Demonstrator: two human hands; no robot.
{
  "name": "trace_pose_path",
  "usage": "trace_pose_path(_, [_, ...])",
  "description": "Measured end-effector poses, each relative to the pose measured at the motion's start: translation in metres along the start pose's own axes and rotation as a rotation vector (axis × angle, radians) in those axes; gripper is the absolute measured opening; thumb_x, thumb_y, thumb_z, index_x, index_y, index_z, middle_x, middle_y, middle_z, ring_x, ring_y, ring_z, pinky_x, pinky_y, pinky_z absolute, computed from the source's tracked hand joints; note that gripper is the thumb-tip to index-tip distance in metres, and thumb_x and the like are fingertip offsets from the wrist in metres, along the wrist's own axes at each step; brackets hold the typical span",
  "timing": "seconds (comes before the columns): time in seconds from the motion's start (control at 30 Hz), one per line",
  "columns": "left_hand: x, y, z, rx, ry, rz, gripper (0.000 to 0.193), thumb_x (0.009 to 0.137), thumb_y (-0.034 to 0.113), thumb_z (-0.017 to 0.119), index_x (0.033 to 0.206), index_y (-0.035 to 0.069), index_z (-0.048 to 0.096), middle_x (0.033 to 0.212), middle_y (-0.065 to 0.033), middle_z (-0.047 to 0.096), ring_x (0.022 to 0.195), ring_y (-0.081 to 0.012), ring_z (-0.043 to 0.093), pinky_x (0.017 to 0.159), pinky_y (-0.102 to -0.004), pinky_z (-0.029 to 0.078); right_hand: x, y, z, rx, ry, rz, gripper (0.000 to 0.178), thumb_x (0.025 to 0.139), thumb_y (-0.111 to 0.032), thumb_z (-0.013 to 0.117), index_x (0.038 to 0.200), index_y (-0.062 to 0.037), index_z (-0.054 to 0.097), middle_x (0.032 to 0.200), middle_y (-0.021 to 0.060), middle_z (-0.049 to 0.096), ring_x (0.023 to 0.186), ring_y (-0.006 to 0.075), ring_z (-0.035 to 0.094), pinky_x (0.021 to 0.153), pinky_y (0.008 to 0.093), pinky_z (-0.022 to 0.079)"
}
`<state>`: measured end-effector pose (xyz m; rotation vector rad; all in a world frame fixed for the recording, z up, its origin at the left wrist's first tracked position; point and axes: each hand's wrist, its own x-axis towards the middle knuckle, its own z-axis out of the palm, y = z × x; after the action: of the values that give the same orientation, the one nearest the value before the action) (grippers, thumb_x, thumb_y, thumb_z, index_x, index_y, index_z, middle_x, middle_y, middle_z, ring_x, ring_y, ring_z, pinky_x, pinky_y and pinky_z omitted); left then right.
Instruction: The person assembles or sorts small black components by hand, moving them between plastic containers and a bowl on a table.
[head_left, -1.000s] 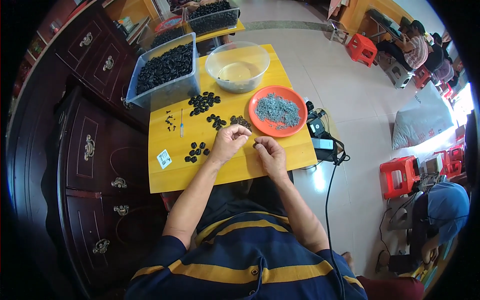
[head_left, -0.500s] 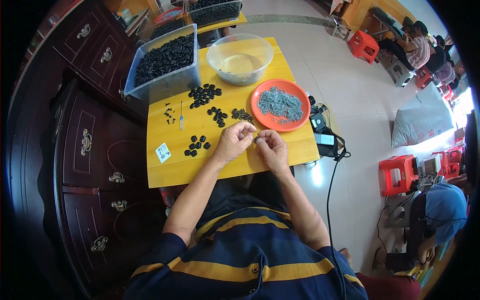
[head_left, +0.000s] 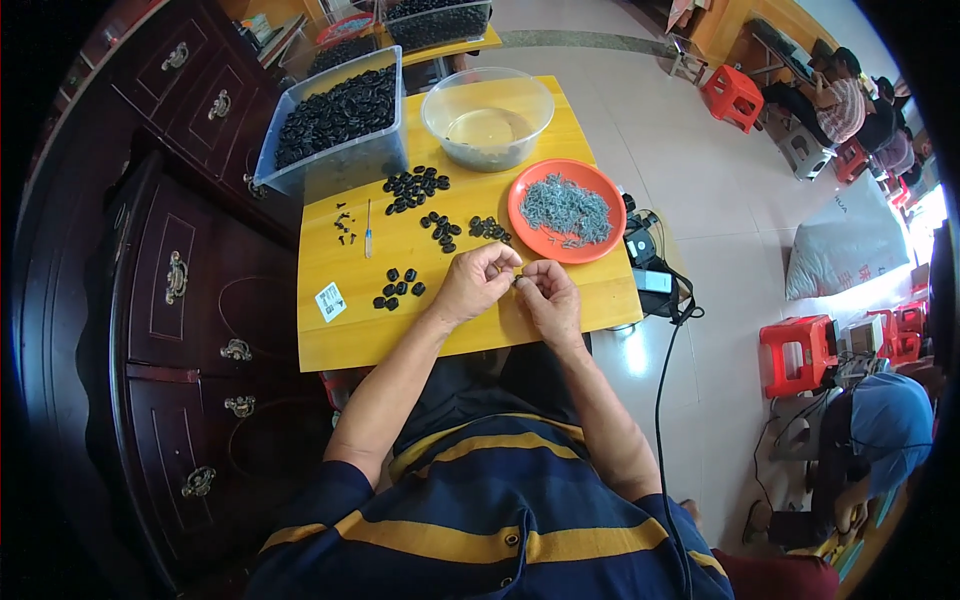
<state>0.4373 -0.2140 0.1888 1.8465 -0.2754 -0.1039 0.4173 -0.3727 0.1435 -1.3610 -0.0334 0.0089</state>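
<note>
Over the near part of the yellow table (head_left: 462,340), my two hands meet at the fingertips. My right hand (head_left: 553,308) pinches a small black part (head_left: 517,281) between thumb and finger. The fingers of my left hand (head_left: 472,288) are closed in a pinch right beside it; what they hold, if anything, is too small to make out. Small black oval parts lie in separate groups: a far group (head_left: 416,188), a middle group (head_left: 441,231), one near my left fingers (head_left: 489,229) and one left of my wrist (head_left: 398,289). An orange plate (head_left: 520,225) of small grey pieces (head_left: 567,211) stands beyond my right hand.
A tub of black parts (head_left: 330,170) and a clear round bowl (head_left: 487,150) stand at the back. A thin screwdriver (head_left: 368,240), tiny black screws (head_left: 345,226) and a white label (head_left: 330,302) lie left. A black cable (head_left: 659,400) hangs at right. Seated people and red stools (head_left: 797,355) are beyond.
My left fingertips have come slightly closer to the black part in my right hand. The whole view has shifted a little; the things on the table have stayed in place.
</note>
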Motion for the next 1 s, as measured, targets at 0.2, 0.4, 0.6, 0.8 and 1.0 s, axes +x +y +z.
trace_pose_path(0.2, [-0.008,-0.006,-0.015,-0.049,0.053,-0.023,0.024,0.084,0.001,0.064,0.108,0.004,0.067,0.082,0.0037,0.061,0.067,-0.0019,0.055,0.064,-0.0199,0.047,-0.005,-0.008,-0.002,0.046,0.005,0.043,0.011,0.091,-0.003,0.065,0.1,-0.0031,0.06,0.082,-0.002,0.061,0.068,0.0034,0.056,0.059,0.019,0.046])
trace_pose_path(0.4, [-0.011,-0.019,-0.057,0.64,0.31,0.041,0.022,0.082,0.007,0.064,0.103,0.008,0.069,0.087,-0.0106,0.067,0.08,-0.0302,0.066,0.072,-0.0402,0.055,-0.004,-0.006,0.001,0.078,0.009,0.019,0.01,0.092,-0.003,0.063,0.101,-0.0033,0.059,0.081,-0.0024,0.061,0.067,0.0036,0.055,0.058,0.0196,0.046])
trace_pose_path(0.6, [-0.009,-0.022,-0.056,0.902,0.343,0.122,0.018,0.082,0.01,0.065,0.098,0.009,0.071,0.089,-0.0093,0.067,0.081,-0.0296,0.066,0.071,-0.0407,0.053,-0.005,-0.007,0.0,0.018,0.01,-0.011,0.01,0.092,-0.003,0.063,0.101,-0.0033,0.059,0.082,-0.0027,0.061,0.068,0.0037,0.056,0.059,0.02,0.046])
trace_pose_path(0.8, [-0.014,-0.019,-0.052,0.816,0.278,0.029,0.011,0.081,0.012,0.066,0.09,0.009,0.071,0.09,-0.0087,0.067,0.083,-0.0299,0.066,0.071,-0.041,0.053,-0.003,-0.004,0.0,0.024,0.012,-0.012,0.01,0.092,-0.004,0.064,0.101,-0.0033,0.059,0.083,-0.0026,0.062,0.07,0.0035,0.056,0.059,0.0201,0.047])
trace_pose_path(1.0, [-0.012,-0.021,-0.05,0.853,0.254,0.016,0.008,0.08,0.012,0.068,0.087,0.009,0.068,0.088,-0.0079,0.067,0.081,-0.0288,0.066,0.071,-0.0414,0.053,-0.003,-0.004,0.002,0.014,0.01,-0.02,0.01,0.092,-0.004,0.063,0.1,-0.0033,0.059,0.083,-0.0026,0.062,0.07,0.0038,0.057,0.061,0.0202,0.047])
